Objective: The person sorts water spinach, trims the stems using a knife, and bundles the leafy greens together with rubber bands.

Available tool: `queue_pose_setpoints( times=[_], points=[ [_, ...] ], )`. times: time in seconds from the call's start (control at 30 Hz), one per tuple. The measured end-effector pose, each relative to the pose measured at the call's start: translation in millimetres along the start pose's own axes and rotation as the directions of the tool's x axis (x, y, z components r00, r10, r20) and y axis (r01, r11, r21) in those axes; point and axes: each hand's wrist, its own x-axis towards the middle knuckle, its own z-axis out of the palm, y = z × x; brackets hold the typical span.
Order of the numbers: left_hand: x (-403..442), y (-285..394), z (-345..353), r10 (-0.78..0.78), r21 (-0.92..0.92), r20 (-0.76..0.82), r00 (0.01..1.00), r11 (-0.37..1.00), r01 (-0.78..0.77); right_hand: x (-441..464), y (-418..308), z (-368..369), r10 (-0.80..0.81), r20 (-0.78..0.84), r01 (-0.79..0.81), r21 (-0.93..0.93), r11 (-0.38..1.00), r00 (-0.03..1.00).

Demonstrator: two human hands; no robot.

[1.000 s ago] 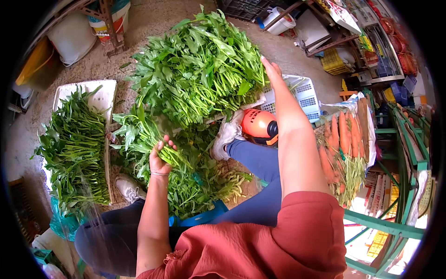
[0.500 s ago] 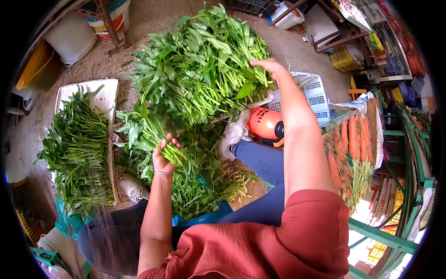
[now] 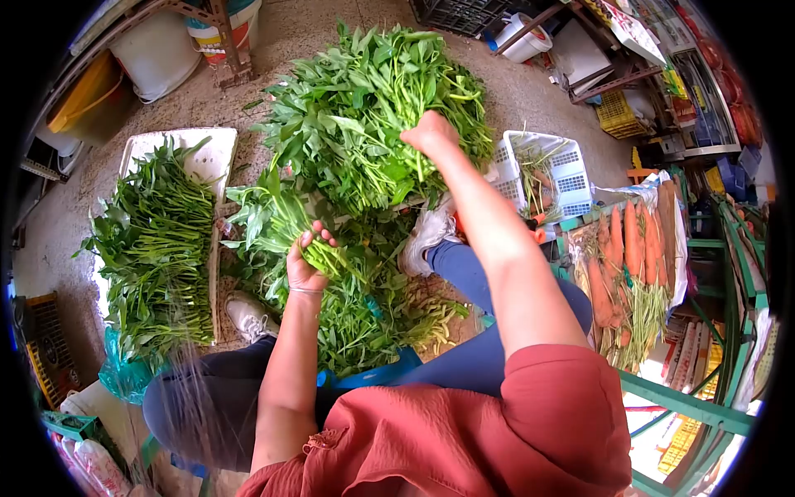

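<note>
My left hand [image 3: 310, 258] is closed round a bunch of water spinach [image 3: 281, 214], its leaves pointing up and left and the cut stems poking out at the lower right. Farther out, my right hand [image 3: 432, 134] is shut on some water spinach stems [image 3: 407, 98] at the top of a large heap [image 3: 331, 124] of the same greens. Its fingertips are hidden by the back of the hand. Loose greens [image 3: 356, 331] lie below, between my feet. Left of me, more stems rest in rows [image 3: 170, 257] on a white foam tray [image 3: 217, 153].
Right of the heap stands a light blue crate [image 3: 571, 178] with scraps inside. Bundled carrots [image 3: 633, 248] lie on a green-framed stand [image 3: 687, 402] at my right. Buckets [image 3: 153, 58] and a metal rack leg [image 3: 228, 45] are at the far left. My shoe [image 3: 426, 236] touches the heap's lower edge.
My right hand has moved left from the heap's right edge and closed on stems there. My left hand still holds its bunch. The view has shifted slightly.
</note>
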Motion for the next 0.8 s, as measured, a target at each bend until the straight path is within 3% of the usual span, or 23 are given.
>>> queue_pose_setpoints(
  times=[0.13,0.3,0.37,0.43,0.57,0.67,0.7,0.77,0.8],
  points=[
    [-0.7,0.5,5.3,0.014,-0.016,-0.005,1.000,1.000,-0.014,5.3,12.4,37.5,-0.039,-0.159,0.034,-0.039,0.999,0.987],
    [-4.6,-0.2,9.5,0.043,-0.006,0.009,0.999,0.999,-0.043,-6.0,18.6,3.4,0.003,-0.018,-0.001,0.123,0.992,1.000],
    [-3.7,-0.7,7.2,0.034,-0.014,0.079,0.996,0.999,-0.033,-0.6,27.9,-1.2,-0.035,-0.161,0.045,0.056,0.997,0.986],
    [-5.6,-0.4,9.6,0.028,-0.002,0.074,0.997,1.000,-0.028,-10.5,37.3,-14.4,-0.038,-0.149,0.063,0.166,0.984,0.988],
    [-9.5,0.7,16.1,0.038,-0.015,0.048,0.998,0.999,-0.037,1.2,71.3,-14.4,0.014,-0.565,0.186,0.295,0.937,0.825],
    [-9.2,1.5,16.2,0.052,-0.015,0.047,0.998,0.999,-0.051,-15.0,73.9,-21.6,-0.006,-0.643,0.277,0.321,0.905,0.766],
    [-8.8,1.5,16.5,0.052,-0.009,0.045,0.998,0.999,-0.052,-10.4,72.3,-11.8,-0.062,-0.715,0.363,0.276,0.890,0.696],
    [-9.0,-0.9,18.6,0.041,-0.022,0.052,0.998,0.999,-0.040,-32.0,53.1,-9.6,-0.145,-0.653,0.331,0.171,0.928,0.743],
    [-9.6,-0.9,19.3,0.035,-0.036,0.056,0.998,0.999,-0.033,-43.1,41.3,-8.5,-0.126,-0.568,0.256,0.154,0.954,0.813]
  ],
)
